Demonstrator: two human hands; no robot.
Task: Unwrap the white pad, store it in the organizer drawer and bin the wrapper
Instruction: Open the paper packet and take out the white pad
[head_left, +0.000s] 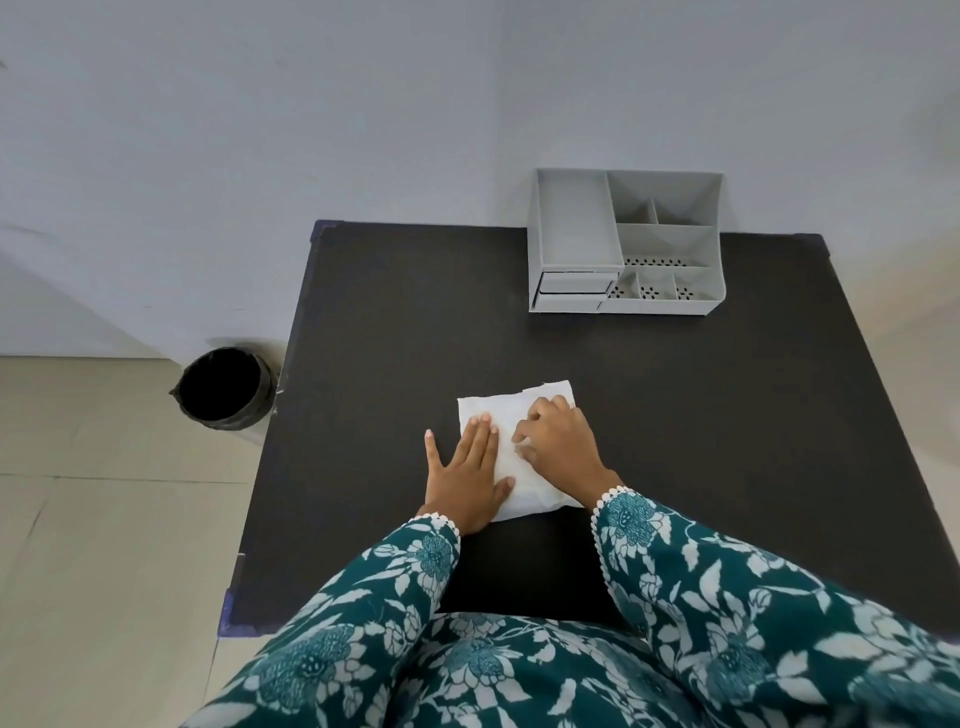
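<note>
Two containers are in view: a grey organizer (626, 241) at the far right of the dark table (384, 332), and a black-lined bin (223, 387) on the floor just left of the table. The organizer's open compartments look bare, some with perforated bottoms; its small drawer (574, 291) at the front left looks closed. The bin's inside is too dark to read. The white pad (506, 421), in its wrapper, lies flat near the table's middle. The left hand (467, 467) presses it down with fingers spread flat, while the right hand (558, 441) curls its fingertips onto the wrapper, seemingly pinching it.
</note>
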